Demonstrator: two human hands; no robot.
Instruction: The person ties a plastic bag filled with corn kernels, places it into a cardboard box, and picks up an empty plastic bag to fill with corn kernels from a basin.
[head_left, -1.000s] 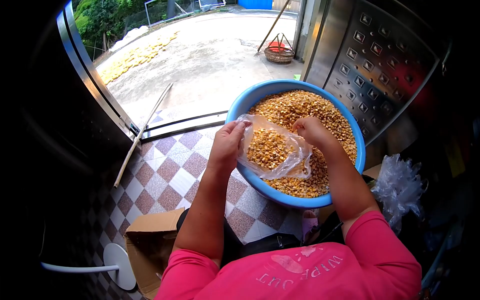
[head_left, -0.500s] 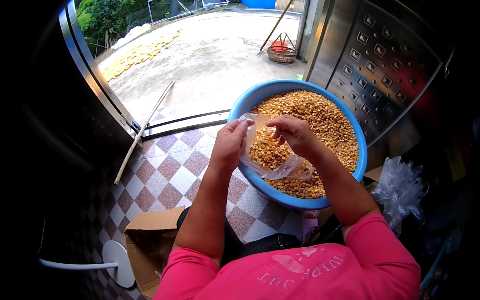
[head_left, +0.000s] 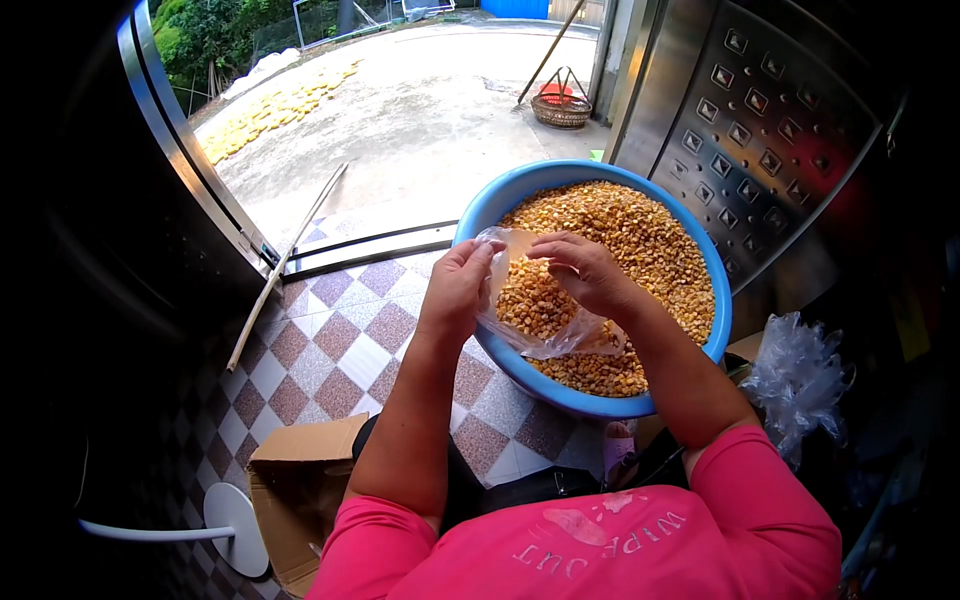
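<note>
A wide blue basin point(head_left: 727, 305) full of yellow corn kernels point(head_left: 650, 240) stands on the floor in front of me. At its near left side, my left hand point(head_left: 458, 292) pinches the edge of a clear plastic bag point(head_left: 570, 340). The bag spreads over the corn with its mouth open; kernels show within its outline, but I cannot tell whether they are inside it or under it. Above the bag's mouth is my right hand point(head_left: 590, 275), palm down, its fingers stretched toward the left hand and apart from the thumb. Nothing shows in those fingers.
A cardboard box point(head_left: 305, 440) and a white round base point(head_left: 235, 530) are at lower left. Bunched clear plastic bags point(head_left: 798, 380) lie right of the basin. A long stick point(head_left: 290, 265) leans across the doorway's left side. Outside are a wicker basket point(head_left: 562, 110) and spread corn point(head_left: 280, 110).
My right hand's fingers have straightened and spread from a more curled pose, shifting slightly left. My left hand keeps its pinch on the bag.
</note>
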